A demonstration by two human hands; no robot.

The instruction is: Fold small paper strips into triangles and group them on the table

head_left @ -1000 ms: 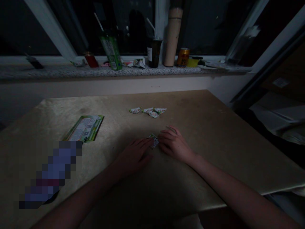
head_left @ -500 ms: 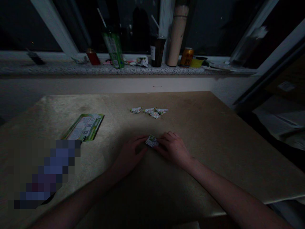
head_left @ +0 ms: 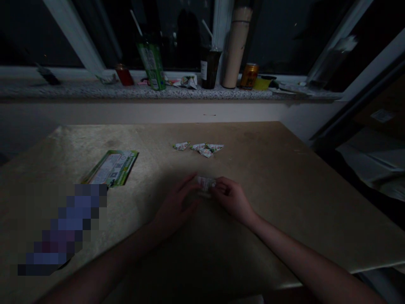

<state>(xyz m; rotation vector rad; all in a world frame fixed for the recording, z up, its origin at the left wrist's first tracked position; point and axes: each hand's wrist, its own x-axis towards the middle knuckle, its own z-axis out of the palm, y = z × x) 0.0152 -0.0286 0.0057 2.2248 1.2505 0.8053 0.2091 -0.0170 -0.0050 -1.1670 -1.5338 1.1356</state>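
A green packet (head_left: 115, 168) took up room on your left; folded papers (head_left: 206, 152) lay ahead, and the tabletop (head_left: 284, 181) ran rightward to its slanting edge. Your left hand (head_left: 176, 202) curved open, fingers perhaps touching the blurred small paper (head_left: 205, 185) between your hands; your right hand (head_left: 232, 198), wrist angled inward, pinched its right side

Likely a home: 2 straw-topped drinks (head_left: 210, 69), 1 can (head_left: 249, 76) and a tall bottle (head_left: 236, 50) along a speckled windowsill (head_left: 104, 93)
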